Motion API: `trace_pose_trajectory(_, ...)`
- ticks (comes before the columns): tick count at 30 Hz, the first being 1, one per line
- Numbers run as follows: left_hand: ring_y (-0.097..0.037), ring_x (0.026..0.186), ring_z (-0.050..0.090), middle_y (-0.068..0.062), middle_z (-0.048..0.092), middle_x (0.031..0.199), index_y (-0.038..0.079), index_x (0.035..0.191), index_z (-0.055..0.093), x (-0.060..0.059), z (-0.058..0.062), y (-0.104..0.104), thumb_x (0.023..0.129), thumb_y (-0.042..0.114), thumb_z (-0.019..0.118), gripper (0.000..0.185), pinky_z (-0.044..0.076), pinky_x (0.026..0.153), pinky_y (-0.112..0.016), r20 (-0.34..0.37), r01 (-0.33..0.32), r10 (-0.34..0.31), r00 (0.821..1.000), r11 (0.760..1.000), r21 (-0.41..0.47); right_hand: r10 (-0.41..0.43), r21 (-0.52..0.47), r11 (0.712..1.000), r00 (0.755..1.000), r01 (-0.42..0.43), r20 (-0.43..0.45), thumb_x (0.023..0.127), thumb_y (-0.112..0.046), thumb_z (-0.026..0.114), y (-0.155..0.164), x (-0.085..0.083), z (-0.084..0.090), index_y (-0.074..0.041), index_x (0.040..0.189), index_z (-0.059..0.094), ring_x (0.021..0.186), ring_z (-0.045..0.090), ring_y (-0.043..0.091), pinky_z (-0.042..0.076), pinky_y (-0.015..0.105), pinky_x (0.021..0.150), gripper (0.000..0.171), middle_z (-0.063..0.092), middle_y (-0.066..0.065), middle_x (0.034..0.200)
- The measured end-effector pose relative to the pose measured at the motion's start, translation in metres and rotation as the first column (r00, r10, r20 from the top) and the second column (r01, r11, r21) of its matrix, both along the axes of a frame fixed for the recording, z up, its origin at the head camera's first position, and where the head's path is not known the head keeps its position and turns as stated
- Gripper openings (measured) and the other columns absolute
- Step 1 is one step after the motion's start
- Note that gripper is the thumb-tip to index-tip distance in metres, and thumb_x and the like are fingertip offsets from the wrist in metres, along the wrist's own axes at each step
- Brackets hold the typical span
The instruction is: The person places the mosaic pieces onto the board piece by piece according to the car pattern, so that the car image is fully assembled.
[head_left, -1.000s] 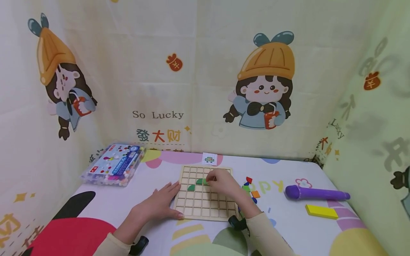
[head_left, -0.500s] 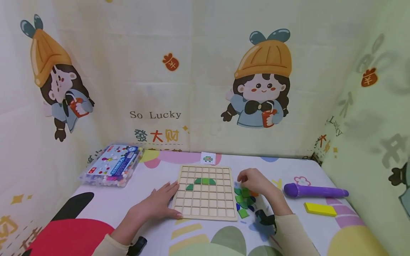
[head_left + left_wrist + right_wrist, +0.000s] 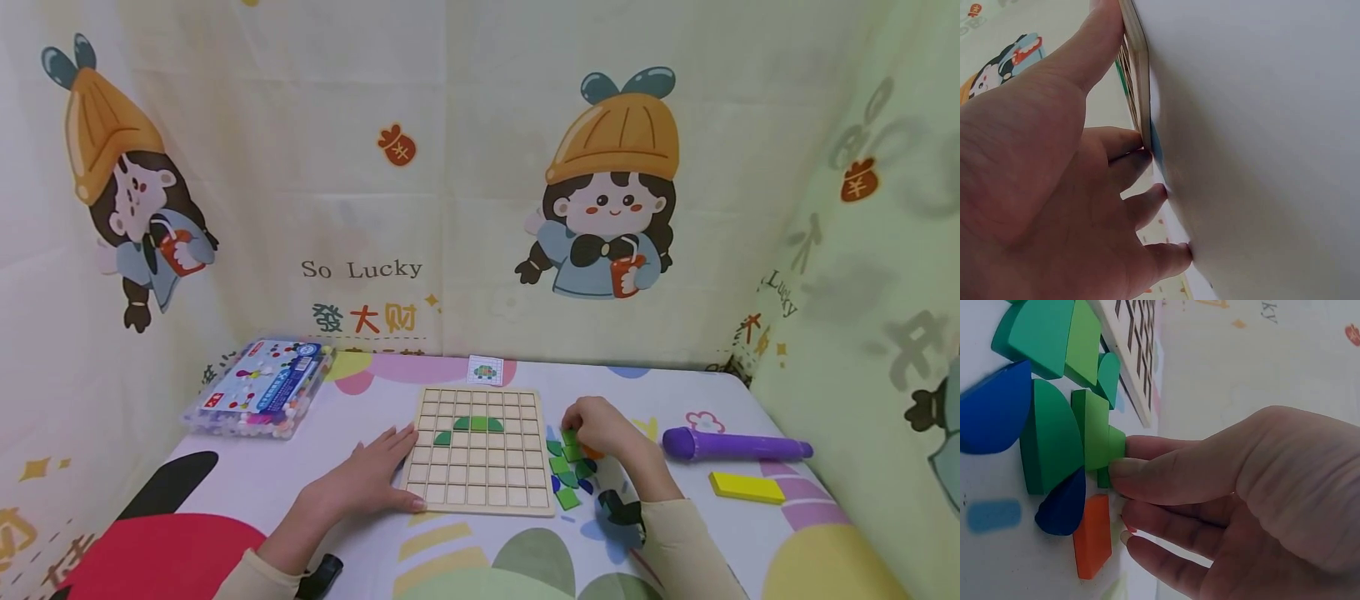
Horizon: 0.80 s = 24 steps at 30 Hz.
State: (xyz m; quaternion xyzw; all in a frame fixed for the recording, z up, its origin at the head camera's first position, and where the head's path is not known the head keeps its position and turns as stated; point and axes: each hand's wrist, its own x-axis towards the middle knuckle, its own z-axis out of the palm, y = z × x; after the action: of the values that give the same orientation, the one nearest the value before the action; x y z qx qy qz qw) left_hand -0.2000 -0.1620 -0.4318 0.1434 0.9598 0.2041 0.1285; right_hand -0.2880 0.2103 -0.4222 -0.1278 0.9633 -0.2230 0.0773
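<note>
Right hand [image 3: 600, 427]: it lay at the far end of the loose pile, right of the wooden grid board [image 3: 477, 450]; fingers [image 3: 1147, 470] curled, pinching a green square piece [image 3: 1094, 434].
Piece: on the worktop [image 3: 675, 517], at the fingertips.
Left hand [image 3: 367, 479]: flat, fingers straight, pressing the board's left edge.
Nearer: the right.
</note>
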Motion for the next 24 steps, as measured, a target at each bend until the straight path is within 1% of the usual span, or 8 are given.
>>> trace_pose_trajectory(8, -0.038, 0.153, 0.020, -0.008, 0.027, 0.165, 0.008, 0.156, 0.032, 0.000, -0.002, 0.000, 0.071, 0.061, 0.080, 0.111, 0.016, 0.113, -0.075, -0.001, 0.003, -0.003, 1.000, 1.000, -0.002, 0.011, -0.007, 1.000, 1.000, -0.011, -0.005, 0.076, 0.012, 0.058, 0.000, 0.001, -0.002, -0.011, 0.084, 0.070, 0.077, 0.052, 0.019, 0.045, 0.030, 0.069, 0.028, 0.059, 0.003, 0.079)
trace_pose_trajectory(11, -0.038, 0.153, 0.020, -0.008, 0.027, 0.165, 0.008, 0.156, 0.031, 0.000, -0.003, 0.000, 0.072, 0.061, 0.079, 0.110, 0.016, 0.114, -0.075, 0.002, 0.002, -0.002, 1.000, 1.000, 0.001, 0.013, -0.017, 1.000, 1.000, -0.013, -0.014, 0.075, 0.013, 0.057, -0.001, 0.003, -0.001, -0.011, 0.082, 0.068, 0.075, 0.051, 0.019, 0.043, 0.030, 0.067, 0.027, 0.057, 0.003, 0.075)
trace_pose_trajectory(15, -0.039, 0.153, 0.020, -0.008, 0.027, 0.165, 0.008, 0.156, 0.031, 0.000, -0.004, -0.002, 0.072, 0.062, 0.079, 0.110, 0.015, 0.114, -0.074, 0.010, -0.001, 0.001, 1.000, 1.000, 0.004, 0.023, -0.029, 0.999, 0.999, -0.024, -0.025, 0.076, 0.013, 0.055, -0.002, 0.004, 0.004, -0.009, 0.081, 0.067, 0.075, 0.051, 0.019, 0.044, 0.030, 0.067, 0.025, 0.057, 0.003, 0.075)
trace_pose_trajectory(20, -0.038, 0.153, 0.019, -0.007, 0.027, 0.165, 0.008, 0.156, 0.031, 0.000, -0.004, -0.002, 0.072, 0.063, 0.079, 0.111, 0.014, 0.115, -0.074, 0.008, -0.004, 0.004, 1.000, 1.000, 0.007, 0.031, -0.056, 0.998, 0.997, -0.036, -0.074, 0.077, 0.011, 0.058, -0.003, 0.003, 0.008, -0.010, 0.081, 0.067, 0.075, 0.051, 0.019, 0.046, 0.030, 0.066, 0.023, 0.056, 0.003, 0.074)
trace_pose_trajectory(24, -0.038, 0.153, 0.019, -0.007, 0.027, 0.165, 0.009, 0.156, 0.031, -0.001, -0.004, -0.003, 0.072, 0.063, 0.078, 0.111, 0.014, 0.116, -0.073, 0.005, -0.003, 0.003, 1.000, 1.000, 0.009, 0.047, -0.087, 0.995, 0.991, -0.057, -0.122, 0.080, 0.009, 0.061, -0.007, 0.000, 0.007, -0.011, 0.079, 0.066, 0.072, 0.049, 0.017, 0.044, 0.029, 0.064, 0.021, 0.054, 0.001, 0.071)
